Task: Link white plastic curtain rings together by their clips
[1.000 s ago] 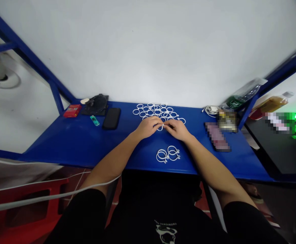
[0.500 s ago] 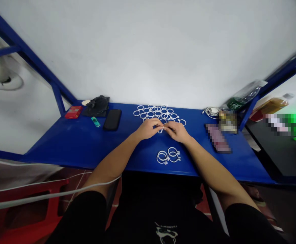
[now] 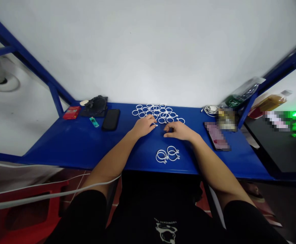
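Observation:
Several loose white plastic rings (image 3: 160,112) lie spread at the back of the blue table (image 3: 74,142). My left hand (image 3: 144,125) rests at the near edge of that spread, its fingers curled around a white ring (image 3: 154,124). A short way to the right, my right hand (image 3: 180,131) lies low on the table with its fingers bent and the forefinger pointing left; I cannot make out anything in it. A small cluster of joined white rings (image 3: 167,154) sits in front of both hands, close to the table's near edge.
A black phone (image 3: 110,119), a teal lighter (image 3: 94,121), a red box (image 3: 72,112) and a dark bundle (image 3: 96,103) lie at the back left. A coiled white cable (image 3: 210,109), a blurred phone (image 3: 217,136) and bottles (image 3: 241,93) stand at the right. White wall behind.
My hands were pinched together on one ring in the middle. They have come apart: the left hand moved left toward the pile with a ring, the right hand dropped onto the table.

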### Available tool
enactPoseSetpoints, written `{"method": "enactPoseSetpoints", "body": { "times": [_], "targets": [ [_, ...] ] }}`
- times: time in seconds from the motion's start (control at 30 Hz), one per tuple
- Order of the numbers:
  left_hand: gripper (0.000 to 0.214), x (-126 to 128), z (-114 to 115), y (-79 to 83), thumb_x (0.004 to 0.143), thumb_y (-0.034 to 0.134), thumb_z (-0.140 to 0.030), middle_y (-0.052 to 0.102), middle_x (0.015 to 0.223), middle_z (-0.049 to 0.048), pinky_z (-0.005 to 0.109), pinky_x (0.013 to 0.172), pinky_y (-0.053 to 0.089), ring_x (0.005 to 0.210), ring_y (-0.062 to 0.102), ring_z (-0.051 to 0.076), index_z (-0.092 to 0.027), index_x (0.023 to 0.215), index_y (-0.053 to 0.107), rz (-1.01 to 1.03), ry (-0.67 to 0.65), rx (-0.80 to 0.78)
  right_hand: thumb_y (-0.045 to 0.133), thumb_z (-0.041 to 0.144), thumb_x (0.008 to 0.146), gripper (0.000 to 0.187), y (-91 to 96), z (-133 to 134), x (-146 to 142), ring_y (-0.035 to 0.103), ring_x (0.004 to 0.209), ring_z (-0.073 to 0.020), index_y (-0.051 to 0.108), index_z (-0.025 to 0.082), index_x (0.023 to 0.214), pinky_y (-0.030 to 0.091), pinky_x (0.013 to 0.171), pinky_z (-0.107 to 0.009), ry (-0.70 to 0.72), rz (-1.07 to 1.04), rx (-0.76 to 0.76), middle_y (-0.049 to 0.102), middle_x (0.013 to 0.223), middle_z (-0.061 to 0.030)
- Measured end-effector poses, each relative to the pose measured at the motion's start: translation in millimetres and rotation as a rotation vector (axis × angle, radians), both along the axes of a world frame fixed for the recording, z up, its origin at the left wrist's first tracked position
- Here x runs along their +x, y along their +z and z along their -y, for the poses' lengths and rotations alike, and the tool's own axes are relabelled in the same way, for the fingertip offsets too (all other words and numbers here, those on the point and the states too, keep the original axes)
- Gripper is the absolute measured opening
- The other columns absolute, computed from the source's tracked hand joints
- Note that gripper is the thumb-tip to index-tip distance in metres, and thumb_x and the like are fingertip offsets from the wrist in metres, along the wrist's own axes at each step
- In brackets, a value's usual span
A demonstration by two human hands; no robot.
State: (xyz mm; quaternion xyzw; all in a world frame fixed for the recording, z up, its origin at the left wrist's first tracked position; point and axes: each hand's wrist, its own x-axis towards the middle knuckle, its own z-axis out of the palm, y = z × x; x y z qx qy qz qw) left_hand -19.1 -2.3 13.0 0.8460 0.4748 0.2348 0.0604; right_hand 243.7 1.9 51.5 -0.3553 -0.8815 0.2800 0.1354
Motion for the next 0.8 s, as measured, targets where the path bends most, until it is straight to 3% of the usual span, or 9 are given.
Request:
{"method": "enactPoseSetpoints", "body": {
  "times": [0.13,0.23,0.47,0.6,0.67,0.8],
  "targets": [
    [0.025,1,-1,-3.5,0.092,0.077,-0.032,0.068,0.123,0.0069,0.035,0.091,0.058,0.108,0.069,0.023,-0.022,0.114,0.075,0.053,-0.023,-0.012,0.092,0.045,0.073,0.038,0.2,3,2,0.069,0.079,-0.0176,0.076,0.022,0.099,0.048,0.07,-0.027,0.064,0.048,-0.163,0.076,0.09,-0.0009],
    [0.023,2,-2,-5.8,0.091,0.078,-0.029,0.069,0.122,0.0067,0.035,0.089,0.058,0.106,0.069,0.024,-0.022,0.113,0.075,0.031,-0.047,-0.029,0.095,0.043,0.069,0.042,-1.7,5,1,0.065,0.073,-0.0162,0.077,0.023,0.1,0.045,0.065,-0.026,0.11,0.097,-0.179,0.073,0.086,0.0007],
    [0.02,-1,-7,-8.5,0.095,0.069,-0.018,0.069,0.12,0.0072,0.035,0.091,0.057,0.106,0.069,0.023,-0.021,0.114,0.076,0.079,0.059,-0.02,0.083,0.031,0.081,0.016,-8.3,-1,-1,0.061,0.067,-0.014,0.076,0.022,0.092,0.042,0.063,-0.025,0.054,0.078,-0.136,0.069,0.077,0.0022],
    [0.02,1,-5,-7.4,0.095,0.07,-0.025,0.071,0.119,0.0061,0.035,0.095,0.056,0.108,0.069,0.022,-0.021,0.114,0.075,0.145,-0.033,0.003,0.092,0.044,0.07,0.037,-2.7,3,1,0.064,0.069,-0.0153,0.076,0.023,0.095,0.042,0.062,-0.025,0.052,0.131,-0.179,0.072,0.08,0.0021],
    [0.02,4,-3,-7.5,0.096,0.069,-0.027,0.073,0.115,0.0056,0.034,0.094,0.055,0.105,0.07,0.021,-0.02,0.114,0.075,0.154,-0.078,-0.006,0.096,0.046,0.065,0.039,1.7,8,-1,0.062,0.066,-0.0154,0.076,0.024,0.09,0.039,0.06,-0.026,0.064,0.231,-0.172,0.072,0.078,0.0023],
    [0.018,8,-2,-10.3,0.097,0.069,-0.028,0.075,0.109,0.0053,0.034,0.09,0.056,0.101,0.07,0.02,-0.02,0.112,0.076,0.129,-0.126,-0.027,0.083,0.042,0.083,0.02,5.8,15,-8,0.061,0.064,-0.0153,0.075,0.024,0.078,0.036,0.06,-0.028,0.094,0.304,-0.098,0.074,0.075,0.0005]
  ]
}}
